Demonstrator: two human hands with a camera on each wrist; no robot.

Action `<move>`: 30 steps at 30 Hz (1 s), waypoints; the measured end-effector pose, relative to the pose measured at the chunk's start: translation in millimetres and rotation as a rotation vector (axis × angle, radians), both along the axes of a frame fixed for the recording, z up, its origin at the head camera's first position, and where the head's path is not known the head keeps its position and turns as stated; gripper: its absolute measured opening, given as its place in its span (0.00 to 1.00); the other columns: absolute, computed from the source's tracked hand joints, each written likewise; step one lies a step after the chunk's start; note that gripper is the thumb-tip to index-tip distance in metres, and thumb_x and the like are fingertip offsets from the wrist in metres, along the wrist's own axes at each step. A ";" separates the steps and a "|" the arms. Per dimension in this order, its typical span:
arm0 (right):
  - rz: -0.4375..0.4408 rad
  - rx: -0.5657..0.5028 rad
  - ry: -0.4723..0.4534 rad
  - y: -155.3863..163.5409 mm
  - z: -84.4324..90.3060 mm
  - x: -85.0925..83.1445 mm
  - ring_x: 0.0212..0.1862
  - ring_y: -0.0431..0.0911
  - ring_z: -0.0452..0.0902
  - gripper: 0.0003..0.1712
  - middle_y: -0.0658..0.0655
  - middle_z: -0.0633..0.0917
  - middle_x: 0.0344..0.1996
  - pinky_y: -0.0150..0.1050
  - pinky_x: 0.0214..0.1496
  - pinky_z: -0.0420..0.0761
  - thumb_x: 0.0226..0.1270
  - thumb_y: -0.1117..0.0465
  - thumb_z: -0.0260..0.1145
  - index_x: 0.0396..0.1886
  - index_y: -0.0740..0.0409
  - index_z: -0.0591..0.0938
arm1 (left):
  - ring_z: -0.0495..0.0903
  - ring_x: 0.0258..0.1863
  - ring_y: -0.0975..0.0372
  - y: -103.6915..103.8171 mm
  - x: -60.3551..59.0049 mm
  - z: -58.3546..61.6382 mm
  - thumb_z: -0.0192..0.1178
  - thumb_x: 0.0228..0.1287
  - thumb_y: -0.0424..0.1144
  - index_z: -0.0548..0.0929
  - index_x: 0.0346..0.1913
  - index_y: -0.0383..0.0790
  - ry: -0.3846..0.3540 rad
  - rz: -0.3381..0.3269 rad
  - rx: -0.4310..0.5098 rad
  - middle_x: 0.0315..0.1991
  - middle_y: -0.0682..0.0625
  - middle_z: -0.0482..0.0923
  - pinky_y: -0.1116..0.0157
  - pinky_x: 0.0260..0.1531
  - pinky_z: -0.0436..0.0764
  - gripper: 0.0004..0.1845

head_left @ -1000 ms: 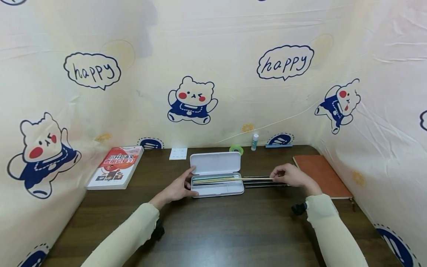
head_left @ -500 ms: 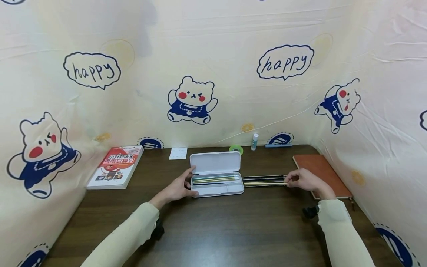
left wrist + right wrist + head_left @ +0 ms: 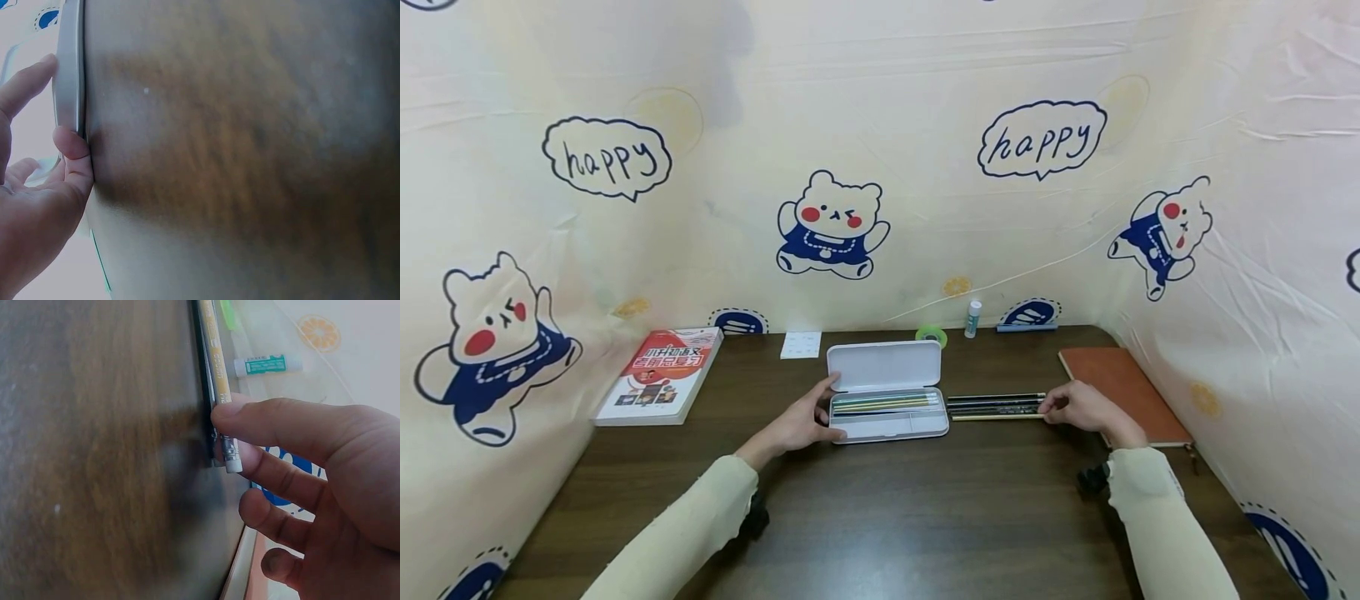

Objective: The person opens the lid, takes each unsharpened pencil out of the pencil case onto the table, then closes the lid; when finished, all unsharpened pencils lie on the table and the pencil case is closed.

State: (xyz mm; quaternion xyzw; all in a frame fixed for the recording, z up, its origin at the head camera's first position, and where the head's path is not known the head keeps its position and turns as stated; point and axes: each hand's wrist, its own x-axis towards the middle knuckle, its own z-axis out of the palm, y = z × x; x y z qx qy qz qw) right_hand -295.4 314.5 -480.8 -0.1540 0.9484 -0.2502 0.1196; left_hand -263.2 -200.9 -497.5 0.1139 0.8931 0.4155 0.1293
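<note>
Pinched at its eraser end between thumb and fingers of the right hand (image 3: 1078, 408), a yellow wooden pencil (image 3: 217, 375) lies beside dark pencils (image 3: 995, 400) on the brown table (image 3: 925, 508); only the right wrist view shows this pinch. Left hand (image 3: 797, 423), fingers relaxed, touches the open white plastic pencil case (image 3: 887, 403).
</note>
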 end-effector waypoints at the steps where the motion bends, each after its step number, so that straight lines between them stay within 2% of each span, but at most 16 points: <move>1: -0.003 -0.001 0.011 -0.9 -0.4 -0.7 0.34 0.43 0.74 0.02 0.48 0.86 0.29 0.39 0.40 0.73 0.63 0.63 0.71 0.32 0.53 0.89 | 0.74 0.41 0.59 0.0 0.1 0.0 0.76 0.53 0.43 0.50 0.80 0.56 0.000 0.000 0.001 0.68 0.41 0.68 0.64 0.40 0.74 0.57; 6: -0.006 0.015 0.059 -3.7 -0.7 -2.5 0.34 0.42 0.75 0.03 0.49 0.88 0.31 0.40 0.41 0.74 0.60 0.65 0.72 0.32 0.53 0.89 | 0.74 0.41 0.59 0.3 0.3 -0.8 0.77 0.53 0.44 0.49 0.80 0.56 -0.002 0.002 -0.003 0.68 0.42 0.68 0.64 0.41 0.74 0.57; 19: -0.036 -0.003 0.037 -10.6 3.5 -3.5 0.37 0.44 0.76 0.04 0.50 0.88 0.34 0.41 0.43 0.76 0.61 0.63 0.72 0.37 0.52 0.89 | 0.74 0.42 0.59 0.5 0.0 0.7 0.76 0.53 0.44 0.50 0.80 0.56 -0.005 0.000 -0.006 0.68 0.42 0.68 0.64 0.42 0.74 0.57; 25: 0.011 -0.088 0.056 -32.3 12.5 -7.7 0.37 0.45 0.76 0.07 0.51 0.87 0.35 0.40 0.42 0.78 0.65 0.62 0.69 0.42 0.56 0.87 | 0.74 0.43 0.59 -0.5 -1.6 1.3 0.76 0.54 0.44 0.50 0.80 0.56 -0.003 0.004 -0.008 0.68 0.42 0.68 0.63 0.42 0.73 0.57; 30: 0.052 -0.087 0.078 -60.8 17.3 -9.7 0.37 0.44 0.77 0.08 0.50 0.87 0.35 0.40 0.44 0.78 0.67 0.62 0.68 0.44 0.55 0.87 | 0.74 0.42 0.59 0.3 -0.3 0.8 0.77 0.53 0.43 0.49 0.80 0.55 -0.013 -0.001 0.010 0.68 0.41 0.68 0.64 0.40 0.74 0.57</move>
